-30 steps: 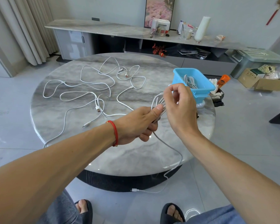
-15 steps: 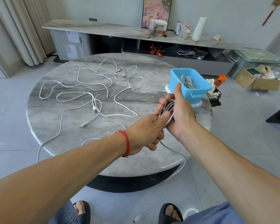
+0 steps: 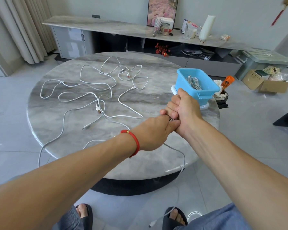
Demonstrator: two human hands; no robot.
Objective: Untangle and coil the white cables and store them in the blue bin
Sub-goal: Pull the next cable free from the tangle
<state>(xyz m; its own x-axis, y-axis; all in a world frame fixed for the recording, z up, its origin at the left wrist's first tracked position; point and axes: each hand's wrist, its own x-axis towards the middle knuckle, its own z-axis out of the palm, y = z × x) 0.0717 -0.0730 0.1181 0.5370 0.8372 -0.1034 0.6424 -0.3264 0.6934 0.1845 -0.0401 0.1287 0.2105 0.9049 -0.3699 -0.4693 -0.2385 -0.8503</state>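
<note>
My left hand (image 3: 154,132) and my right hand (image 3: 181,108) meet over the round marble table (image 3: 156,100), both gripping the coiled part of one white cable; the coil is mostly hidden inside my fists. Its loose tail (image 3: 179,156) runs from under my left hand over the table's front edge and hangs down, its plug (image 3: 152,224) dangling by my right foot. Several tangled white cables (image 3: 96,95) lie spread across the table's left and middle. The blue bin (image 3: 204,92) stands at the right edge, just beyond my right hand, with a coiled cable (image 3: 194,82) inside.
The bin sits on a white base (image 3: 204,107). Behind the table runs a long low cabinet (image 3: 106,25) with boxes, a glass and a white roll. A black bag with rubbish (image 3: 221,98), cardboard boxes (image 3: 271,83) and a grey lidded crate (image 3: 263,58) stand on the floor at right.
My right hand came down from a raised pinch and closed into a fist round the coil against my left hand. The hanging tail has been drawn up and its plug has shifted right.
</note>
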